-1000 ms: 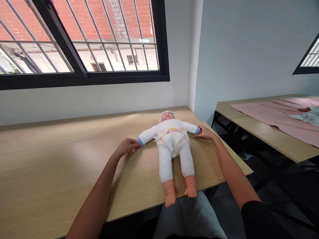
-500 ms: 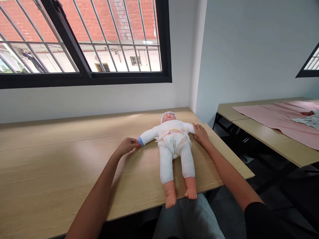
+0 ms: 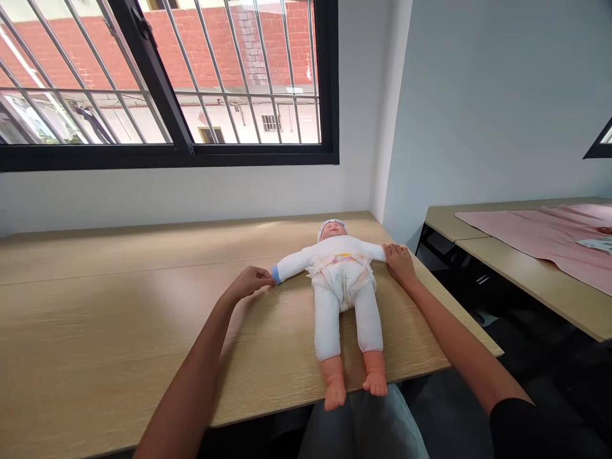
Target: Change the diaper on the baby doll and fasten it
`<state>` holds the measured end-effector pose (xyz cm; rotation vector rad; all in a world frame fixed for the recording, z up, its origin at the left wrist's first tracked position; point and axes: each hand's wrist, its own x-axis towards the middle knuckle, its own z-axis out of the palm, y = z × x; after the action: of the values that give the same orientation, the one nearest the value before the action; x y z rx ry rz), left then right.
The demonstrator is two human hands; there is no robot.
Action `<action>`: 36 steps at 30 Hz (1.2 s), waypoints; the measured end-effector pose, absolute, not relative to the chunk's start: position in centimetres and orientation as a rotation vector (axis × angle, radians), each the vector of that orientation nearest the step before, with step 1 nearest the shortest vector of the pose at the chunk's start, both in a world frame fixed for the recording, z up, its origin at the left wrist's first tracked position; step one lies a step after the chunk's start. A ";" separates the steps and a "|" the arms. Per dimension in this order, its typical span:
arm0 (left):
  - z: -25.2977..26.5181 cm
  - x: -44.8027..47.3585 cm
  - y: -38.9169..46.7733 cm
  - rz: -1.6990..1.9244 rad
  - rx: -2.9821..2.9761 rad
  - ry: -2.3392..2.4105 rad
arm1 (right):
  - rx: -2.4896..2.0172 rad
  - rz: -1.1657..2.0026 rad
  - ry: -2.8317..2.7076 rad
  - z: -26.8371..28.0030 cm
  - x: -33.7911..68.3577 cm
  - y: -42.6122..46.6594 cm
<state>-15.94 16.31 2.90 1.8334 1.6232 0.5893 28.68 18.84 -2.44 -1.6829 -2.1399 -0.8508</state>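
A baby doll (image 3: pixel 327 306) lies on its back on the wooden table (image 3: pixel 143 344), arms stretched out to both sides. It has a white cloth body, a printed cap (image 3: pixel 331 222), a diaper (image 3: pixel 345 285) and bare pinkish feet that reach over the table's front edge. On the left, my left hand (image 3: pixel 250 282) pinches the blue cuff (image 3: pixel 276 275) at the end of one doll arm. My right hand (image 3: pixel 400 262) is closed over the end of the other arm, hiding that cuff.
Behind the table are a white wall (image 3: pixel 191 197) and a black-framed barred window (image 3: pixel 248 153). A second table (image 3: pixel 526 261) stands to the right, with a pink cloth (image 3: pixel 540 233) and part of a patterned white item (image 3: pixel 597 245) on it. My legs (image 3: pixel 363 427) are below the front edge.
My view has turned slightly left and up, so everything sits a little further right and lower. Both hands keep their hold on the doll's arms, and the doll lies as before.
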 end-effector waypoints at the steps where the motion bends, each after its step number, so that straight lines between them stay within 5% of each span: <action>1: 2.9 -16.0 16.3 0.627 1.883 1.635 | -1.690 -0.832 -2.137 -2.5 28.5 18.7; 6: 3.6 -14.5 16.8 0.996 2.172 1.861 | -1.626 -0.699 -2.134 -2.2 27.2 18.4; 11: 3.9 -8.7 18.0 0.407 2.490 1.970 | -1.646 -0.433 -2.230 -0.2 25.3 20.3; 17: 2.7 -3.0 19.8 0.280 2.619 2.058 | -1.745 -0.150 -2.300 1.0 22.9 21.3; 36: 0.9 -3.8 20.2 0.293 2.522 2.220 | -1.972 -0.477 -2.153 -1.6 24.1 20.6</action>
<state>-3.76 20.22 0.94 2.5222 2.2200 0.2929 24.10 20.58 -1.65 -1.9720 -2.1526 -0.4769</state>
